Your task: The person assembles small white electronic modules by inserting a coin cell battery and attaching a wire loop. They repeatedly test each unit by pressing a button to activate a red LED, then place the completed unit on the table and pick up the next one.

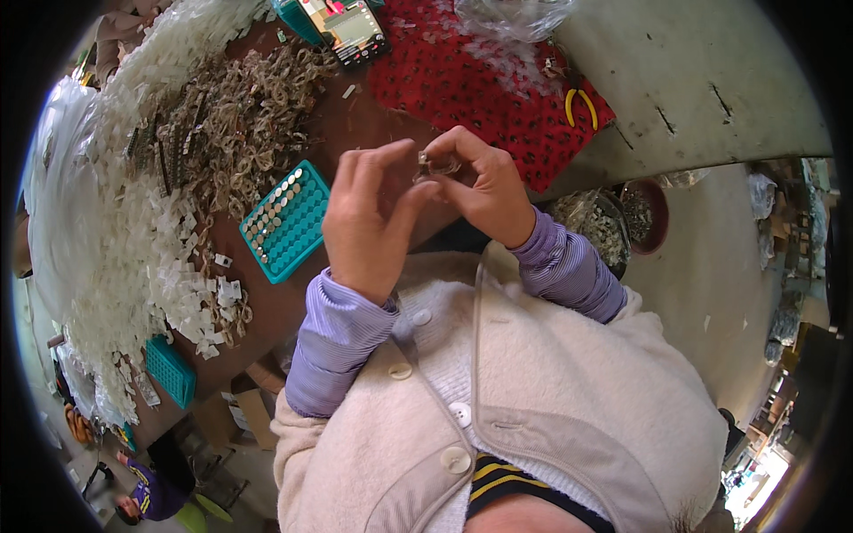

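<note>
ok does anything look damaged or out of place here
Dark slits break the otherwise plain grey surface right of the red cloth, possibly cracks or cuts; I can't tell how deep.

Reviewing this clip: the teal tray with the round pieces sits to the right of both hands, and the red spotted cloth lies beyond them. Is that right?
Not quite: the head view shows the teal tray with the round pieces to the left of both hands. The red spotted cloth does lie beyond them.
</note>
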`<state>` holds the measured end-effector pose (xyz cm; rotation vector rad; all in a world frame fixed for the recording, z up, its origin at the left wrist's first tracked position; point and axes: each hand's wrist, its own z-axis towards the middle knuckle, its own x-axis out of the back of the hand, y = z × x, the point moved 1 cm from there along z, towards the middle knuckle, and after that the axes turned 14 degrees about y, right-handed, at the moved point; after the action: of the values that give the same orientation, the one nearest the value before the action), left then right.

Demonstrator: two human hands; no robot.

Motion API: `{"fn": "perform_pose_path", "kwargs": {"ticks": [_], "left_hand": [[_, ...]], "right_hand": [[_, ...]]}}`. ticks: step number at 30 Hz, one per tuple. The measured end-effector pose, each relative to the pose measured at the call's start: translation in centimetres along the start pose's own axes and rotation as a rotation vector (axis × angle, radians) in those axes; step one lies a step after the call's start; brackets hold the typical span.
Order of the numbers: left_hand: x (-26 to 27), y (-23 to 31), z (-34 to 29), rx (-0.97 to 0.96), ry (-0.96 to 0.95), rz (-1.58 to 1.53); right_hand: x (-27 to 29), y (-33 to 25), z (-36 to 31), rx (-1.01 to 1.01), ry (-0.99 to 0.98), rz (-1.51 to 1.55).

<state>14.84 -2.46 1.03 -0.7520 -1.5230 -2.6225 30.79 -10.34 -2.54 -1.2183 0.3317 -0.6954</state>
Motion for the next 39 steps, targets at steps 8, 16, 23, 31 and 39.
{"fn": "perform_pose_path", "kwargs": {"ticks": [8,16,23,31,39], "left_hand": [[3.3,-3.0,0.2,0.435,0.029,-0.419],[4.8,-3.5,-0.5,0.496,0.129,-0.523],[5.5,-2.9,-1.1,0.503,0.207,-0.485],[5.3,-3.2,-1.9,0.147,0.274,-0.138],[15.3,-6.3,-0.5,-0.059,0.422,0.386]], "right_hand": [[-0.1,-0.5,0.1,-0.160,-0.010,0.069],[-2.5,-1.7,0.1,0.340,0.071,-0.158],[-4.8,-2.2,1.5,0.574,-0.011,-0.203],[-6.0,-2.5,0.6,0.546,-0.144,-0.287],[-4.5,-1.1,3.6,0.281,-0.264,-0.116]]}}
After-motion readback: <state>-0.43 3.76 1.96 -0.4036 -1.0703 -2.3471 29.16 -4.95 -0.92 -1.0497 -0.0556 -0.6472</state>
